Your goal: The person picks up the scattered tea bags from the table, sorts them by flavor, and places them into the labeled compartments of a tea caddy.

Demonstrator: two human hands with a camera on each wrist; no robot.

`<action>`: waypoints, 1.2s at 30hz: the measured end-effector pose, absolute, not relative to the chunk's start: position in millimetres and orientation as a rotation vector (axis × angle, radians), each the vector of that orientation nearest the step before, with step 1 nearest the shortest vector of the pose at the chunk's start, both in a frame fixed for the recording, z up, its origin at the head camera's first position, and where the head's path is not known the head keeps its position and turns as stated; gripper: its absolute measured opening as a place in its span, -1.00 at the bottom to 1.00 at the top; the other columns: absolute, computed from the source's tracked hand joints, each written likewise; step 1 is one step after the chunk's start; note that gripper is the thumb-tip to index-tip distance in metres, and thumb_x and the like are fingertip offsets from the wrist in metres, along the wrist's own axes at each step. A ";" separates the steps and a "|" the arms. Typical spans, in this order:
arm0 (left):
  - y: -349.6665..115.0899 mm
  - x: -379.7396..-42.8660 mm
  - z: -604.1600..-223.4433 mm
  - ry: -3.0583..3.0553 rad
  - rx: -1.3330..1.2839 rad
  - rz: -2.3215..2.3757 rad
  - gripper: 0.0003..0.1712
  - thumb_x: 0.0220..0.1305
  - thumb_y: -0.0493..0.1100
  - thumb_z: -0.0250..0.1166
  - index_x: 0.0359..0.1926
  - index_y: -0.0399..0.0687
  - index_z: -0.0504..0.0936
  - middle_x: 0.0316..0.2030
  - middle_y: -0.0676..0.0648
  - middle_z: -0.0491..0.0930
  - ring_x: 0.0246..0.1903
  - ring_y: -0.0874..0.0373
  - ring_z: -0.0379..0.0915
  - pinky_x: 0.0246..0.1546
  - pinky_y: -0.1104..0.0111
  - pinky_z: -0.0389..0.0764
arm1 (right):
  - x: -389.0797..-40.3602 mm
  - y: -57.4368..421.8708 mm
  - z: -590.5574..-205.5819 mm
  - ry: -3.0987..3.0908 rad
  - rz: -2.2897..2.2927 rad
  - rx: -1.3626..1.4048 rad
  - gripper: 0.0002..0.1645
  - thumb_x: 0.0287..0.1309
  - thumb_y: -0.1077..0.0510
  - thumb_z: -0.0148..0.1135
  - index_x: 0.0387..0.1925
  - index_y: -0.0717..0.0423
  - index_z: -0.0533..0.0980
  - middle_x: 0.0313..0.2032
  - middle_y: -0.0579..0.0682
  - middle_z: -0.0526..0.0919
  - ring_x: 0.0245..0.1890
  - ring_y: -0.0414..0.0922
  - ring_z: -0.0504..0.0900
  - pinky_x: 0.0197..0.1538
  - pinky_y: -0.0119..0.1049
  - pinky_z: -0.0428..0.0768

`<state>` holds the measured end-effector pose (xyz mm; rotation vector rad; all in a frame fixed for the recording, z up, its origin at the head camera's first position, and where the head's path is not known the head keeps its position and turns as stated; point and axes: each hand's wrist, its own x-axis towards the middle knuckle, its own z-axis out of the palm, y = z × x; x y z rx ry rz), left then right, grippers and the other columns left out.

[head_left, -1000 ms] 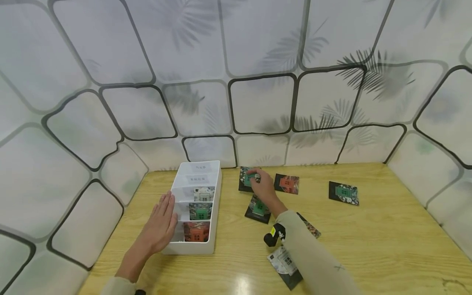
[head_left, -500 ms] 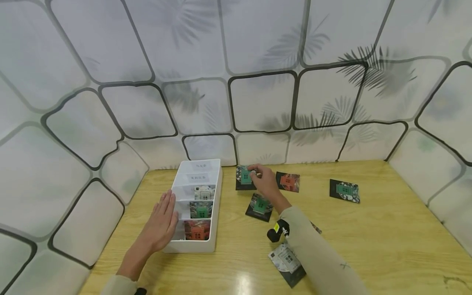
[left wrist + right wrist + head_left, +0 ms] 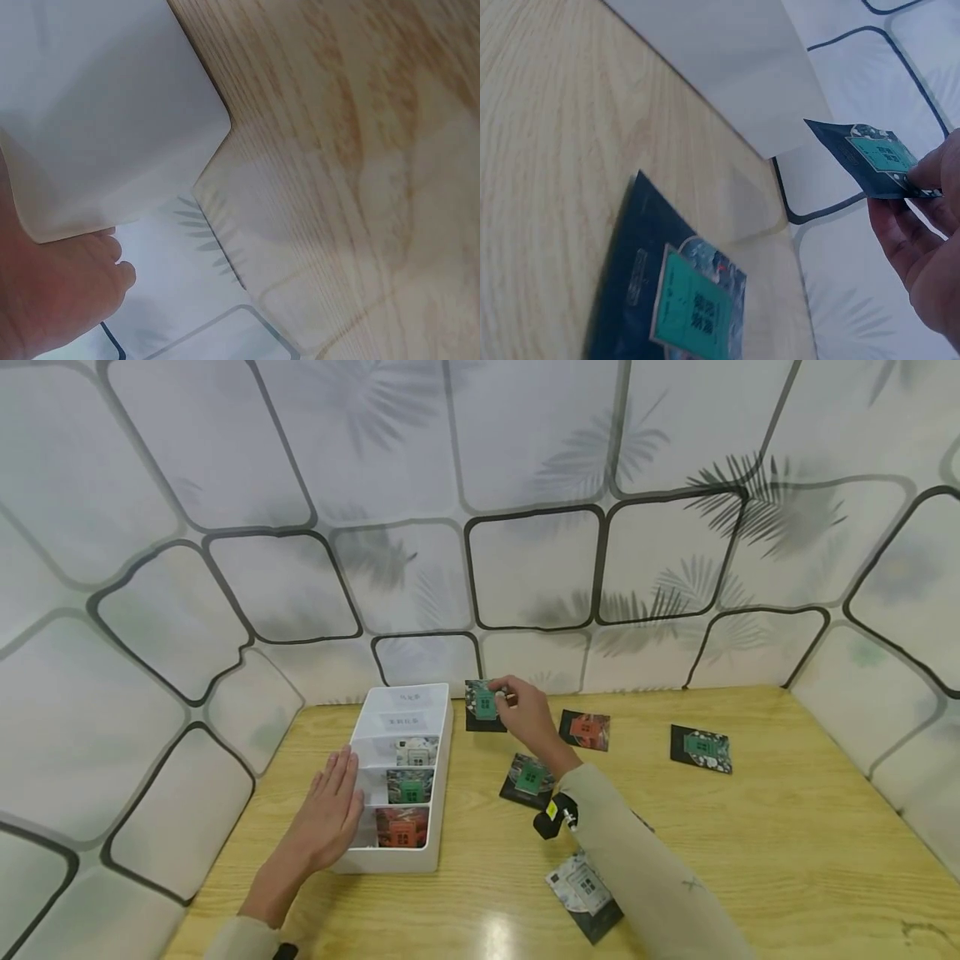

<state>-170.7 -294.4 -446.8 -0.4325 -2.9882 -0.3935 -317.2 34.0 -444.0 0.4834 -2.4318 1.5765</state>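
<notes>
Between thumb and fingers my right hand (image 3: 529,717) pinches a dark sachet with a teal label (image 3: 484,703), held above the table just right of the white box. In the right wrist view that sachet (image 3: 877,159) tilts clear of the tabletop. My left hand (image 3: 324,814) lies with straight fingers along the left side of the white compartment box (image 3: 440,810). Inside the box, a red sachet (image 3: 402,828) stands in the nearest compartment, a green-labelled one (image 3: 409,787) behind it, then a white one (image 3: 417,752). The two far compartments show only labels.
On the wooden table (image 3: 787,827) lie a green-labelled sachet (image 3: 528,779), a red-labelled one (image 3: 587,730), a teal-labelled one (image 3: 701,748) at the right and a white one (image 3: 585,893) near the front. Another is mostly hidden under the right sleeve (image 3: 637,852). A patterned curtain-like wall (image 3: 532,568) surrounds the table.
The teal-labelled sachet has risen off the table in my right hand and moved left toward the box. My left hand has stayed at the box's side.
</notes>
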 end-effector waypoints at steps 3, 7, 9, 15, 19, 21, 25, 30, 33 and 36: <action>-293.8 -171.2 -446.5 -2.990 -0.436 -0.393 -0.32 0.64 -0.15 -0.14 0.55 -0.50 -0.04 0.58 -0.40 -0.14 0.56 -0.36 -0.26 0.48 -0.24 -0.10 | -319.1 28.1 -437.9 -2.416 1.583 0.512 -0.74 0.44 0.27 0.16 0.05 0.07 0.65 0.04 0.06 0.68 -0.13 0.00 0.71 -0.38 -0.22 0.61; -293.3 -172.0 -446.0 -2.985 -0.438 -0.384 -0.32 0.64 -0.15 -0.14 0.55 -0.50 -0.03 0.58 -0.39 -0.13 0.56 -0.36 -0.25 0.48 -0.24 -0.10 | -320.4 19.8 -429.3 -2.389 1.607 0.549 -0.75 0.41 0.29 0.20 0.05 0.10 0.65 0.03 0.07 0.69 -0.15 0.00 0.71 -0.36 -0.21 0.65; -293.1 -172.4 -445.7 -2.982 -0.438 -0.378 -0.32 0.64 -0.15 -0.14 0.55 -0.49 -0.03 0.59 -0.38 -0.12 0.56 -0.35 -0.25 0.48 -0.24 -0.10 | -320.7 15.4 -425.5 -2.373 1.620 0.561 -0.75 0.41 0.30 0.21 0.04 0.12 0.65 0.02 0.06 0.69 -0.16 -0.01 0.71 -0.36 -0.21 0.65; -291.7 -172.4 -445.2 -2.977 -0.438 -0.349 -0.33 0.64 -0.15 -0.13 0.55 -0.48 -0.01 0.58 -0.37 -0.09 0.56 -0.34 -0.23 0.48 -0.23 -0.09 | -322.0 1.5 -421.0 -2.332 1.613 0.596 -0.75 0.39 0.31 0.23 0.04 0.10 0.65 -0.01 0.00 0.72 -0.15 -0.06 0.70 -0.28 -0.23 0.65; -292.3 -172.1 -447.1 -2.967 -0.440 -0.337 -0.33 0.63 -0.14 -0.12 0.55 -0.49 0.01 0.57 -0.38 -0.06 0.55 -0.35 -0.18 0.47 -0.24 -0.05 | -323.8 -10.2 -423.1 -2.282 1.608 0.631 -0.75 0.38 0.32 0.24 0.03 0.10 0.66 -0.01 -0.01 0.73 -0.13 -0.09 0.72 -0.12 -0.22 0.69; -293.0 -171.9 -448.1 -2.960 -0.442 -0.340 -0.32 0.63 -0.14 -0.11 0.54 -0.50 0.02 0.57 -0.39 -0.05 0.54 -0.36 -0.16 0.47 -0.24 -0.03 | -324.6 -16.8 -423.8 -2.259 1.603 0.640 -0.75 0.38 0.33 0.24 0.02 0.10 0.66 -0.01 -0.01 0.73 -0.12 -0.08 0.73 -0.10 -0.22 0.71; -292.0 -172.8 -449.8 -2.943 -0.450 -0.351 -0.33 0.63 -0.14 -0.11 0.54 -0.51 0.03 0.56 -0.40 -0.03 0.54 -0.36 -0.16 0.46 -0.25 -0.03 | -325.3 -27.0 -423.4 -2.233 1.600 0.637 -0.76 0.39 0.32 0.22 0.02 0.11 0.65 0.00 0.00 0.73 -0.10 -0.07 0.73 -0.08 -0.24 0.71; -283.4 -179.3 -453.6 -2.939 -0.499 -0.363 -0.31 0.64 -0.11 -0.13 0.54 -0.50 0.03 0.56 -0.42 -0.03 0.54 -0.36 -0.14 0.46 -0.24 0.00 | -324.8 -30.9 -425.3 -2.197 1.604 0.603 -0.76 0.38 0.35 0.24 -0.01 0.10 0.66 -0.02 -0.01 0.73 -0.12 -0.07 0.73 -0.13 -0.27 0.72; -286.2 -177.0 -453.8 -2.950 -0.484 -0.365 -0.31 0.63 -0.10 -0.12 0.54 -0.51 0.02 0.56 -0.42 -0.04 0.54 -0.37 -0.15 0.46 -0.25 -0.01 | -322.6 -40.8 -427.9 -2.175 1.628 0.614 -0.76 0.37 0.36 0.25 -0.01 0.10 0.67 -0.03 -0.01 0.74 -0.13 -0.09 0.74 -0.13 -0.32 0.72; -292.3 -173.6 -452.9 -2.954 -0.458 -0.356 -0.31 0.63 -0.11 -0.13 0.53 -0.52 0.03 0.56 -0.43 -0.04 0.53 -0.38 -0.15 0.45 -0.25 -0.02 | -320.9 -51.9 -430.5 -2.169 1.645 0.645 -0.76 0.38 0.34 0.25 0.01 0.11 0.67 -0.02 0.00 0.74 -0.12 -0.13 0.74 -0.11 -0.39 0.69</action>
